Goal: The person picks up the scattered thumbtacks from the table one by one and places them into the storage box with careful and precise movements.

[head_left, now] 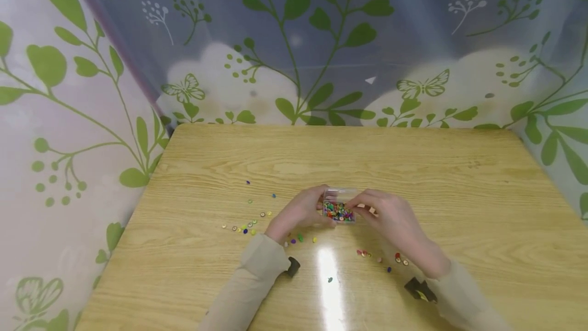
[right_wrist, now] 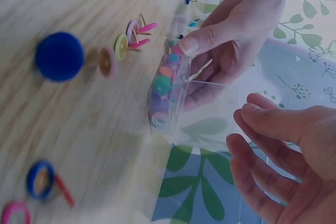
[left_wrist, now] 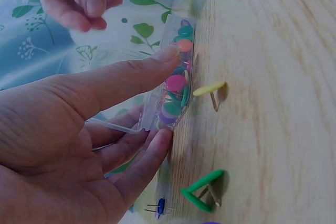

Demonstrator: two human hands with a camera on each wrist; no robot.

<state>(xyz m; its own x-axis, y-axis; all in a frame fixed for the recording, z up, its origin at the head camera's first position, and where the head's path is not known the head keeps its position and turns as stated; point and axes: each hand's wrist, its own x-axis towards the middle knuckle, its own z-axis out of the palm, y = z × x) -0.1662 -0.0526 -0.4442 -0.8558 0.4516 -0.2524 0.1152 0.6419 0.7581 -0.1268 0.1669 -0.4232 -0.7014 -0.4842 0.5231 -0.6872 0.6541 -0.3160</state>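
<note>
Pins [head_left: 339,212] of many colors lie heaped inside a clear box [head_left: 345,221] on the wooden table [head_left: 413,157]. Its see-through lid [head_left: 341,193] is swung back. The left hand [head_left: 302,207] grips the box, thumb on one side and fingers on the other, so the thumb hides some of the pins. The right hand [head_left: 390,213] is loose, with softly bent fingers, and blocks the box's right edge in the head view.

Lots of loose pins are about. A green pin [head_left: 300,238] and a yellow pin [head_left: 314,240] sit near the left wrist, and more lie beyond that arm. A blue pin [head_left: 389,269] is close to the right arm. Black gadgets [head_left: 420,290] stick out by both sleeves. Behind the table hangs a leafy cloth [head_left: 294,1].
</note>
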